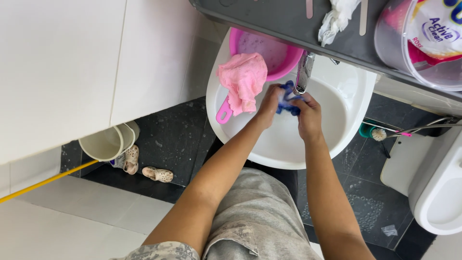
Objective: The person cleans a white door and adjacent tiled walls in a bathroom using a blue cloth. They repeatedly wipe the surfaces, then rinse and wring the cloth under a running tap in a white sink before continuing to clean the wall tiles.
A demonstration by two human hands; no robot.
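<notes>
Floor: dark speckled tiles are seen below the basin, wet in places.
Washbasin: a white rounded basin is set at the centre of the view; both hands are held over its bowl.
Shelf: a grey ledge is run across the top, from 12 to 2 o'clock of the basin.
Detergent tub: a clear plastic tub is stood on the shelf at 2 o'clock.
Pail: a cream bucket is placed on the floor at 9 o'clock, with small sandals just beside it.
Pink dipper: a handled pink scoop is rested on the basin rim at 11 o'clock.
Pink cloth: it is draped over the dipper's edge and handle.
Tap: a chrome spout is seen at 12 o'clock, directly above the hands.
Left hand: it is clenched on the blue cloth's left end.
Right hand: it is closed around the cloth's right end.
Blue cloth: a small wet bundle is gripped between both hands, under the tap and over the bowl.
</notes>
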